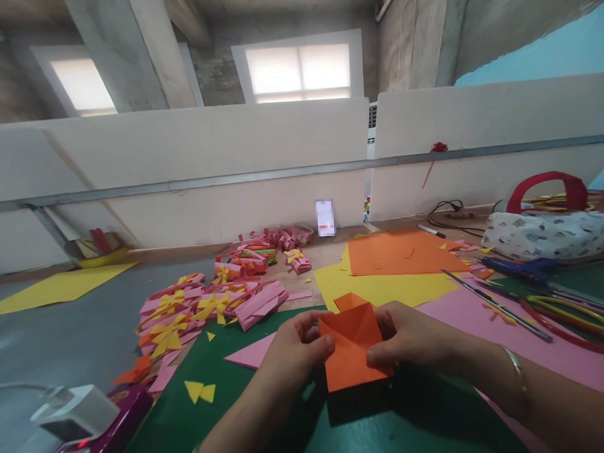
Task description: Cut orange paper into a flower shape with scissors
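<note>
Between my two hands is a folded piece of orange paper (pixel 352 358), with creases across its front and a small flap standing up at the top. My left hand (pixel 304 340) grips its left edge, the thumb lying on the front face. On the other side my right hand (pixel 399 336) pinches the right edge, thumb on the front and the other fingers hidden behind. The paper is raised above a green mat (pixel 269 401) and throws a dark shadow on it. Left of my left hand lie a pink paper piece (pixel 252 352) and a small yellow paper bow (pixel 200 391).
Pink folded paper pieces with yellow bows (pixel 210 300) are piled at left. Orange (pixel 393 252), yellow (pixel 385 286) and pink sheets (pixel 466 326) lie ahead and right. Scissors (pixel 571 315), a glue gun (pixel 521 267) and a white bag (pixel 547 232) are at right; a power strip (pixel 105 432) at lower left.
</note>
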Demonstrator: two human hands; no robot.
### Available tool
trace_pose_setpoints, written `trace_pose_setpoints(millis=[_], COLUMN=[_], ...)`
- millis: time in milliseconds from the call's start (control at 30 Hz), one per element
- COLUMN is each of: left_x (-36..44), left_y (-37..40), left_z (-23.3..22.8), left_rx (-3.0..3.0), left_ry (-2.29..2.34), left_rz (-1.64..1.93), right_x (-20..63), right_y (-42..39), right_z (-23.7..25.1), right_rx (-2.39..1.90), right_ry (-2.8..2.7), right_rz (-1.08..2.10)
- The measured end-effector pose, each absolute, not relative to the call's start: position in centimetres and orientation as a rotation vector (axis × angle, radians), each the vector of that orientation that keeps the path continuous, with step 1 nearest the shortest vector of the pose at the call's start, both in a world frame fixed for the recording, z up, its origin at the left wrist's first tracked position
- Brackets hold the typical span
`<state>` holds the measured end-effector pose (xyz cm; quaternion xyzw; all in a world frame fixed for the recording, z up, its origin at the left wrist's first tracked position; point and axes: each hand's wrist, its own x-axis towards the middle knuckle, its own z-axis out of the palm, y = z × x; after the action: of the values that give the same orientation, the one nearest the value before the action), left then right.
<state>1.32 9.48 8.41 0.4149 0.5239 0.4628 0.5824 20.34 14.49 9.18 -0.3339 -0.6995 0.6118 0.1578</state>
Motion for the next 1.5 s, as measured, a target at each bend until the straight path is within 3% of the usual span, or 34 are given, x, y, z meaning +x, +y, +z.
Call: trace_pose_setpoints(millis=[400, 700, 1400, 1500], left_x=[1.3, 0.5, 2.3, 1.8], left_y=[9.6, 10.2, 9.1, 9.3], left_z=[8.2, 7.3, 9.0, 9.3], left_rx=[1.050, 0.930, 1.005, 0.826], left_ry=[1.340, 1.379, 1.081, 1.161], left_rz=[1.082, 1.137, 1.044, 1.085], right_x=[20.2, 20.2, 19.7, 20.2], right_y=[14.4, 14.6, 14.3, 14.7], right_z=[9.1, 9.4, 8.6, 8.7], right_rx=[-0.911, -0.992, -0.919, -0.901], right_ry=[-1.953, -1.929, -1.782, -1.836], right_rz=[1.836, 1.673, 1.673, 1.463])
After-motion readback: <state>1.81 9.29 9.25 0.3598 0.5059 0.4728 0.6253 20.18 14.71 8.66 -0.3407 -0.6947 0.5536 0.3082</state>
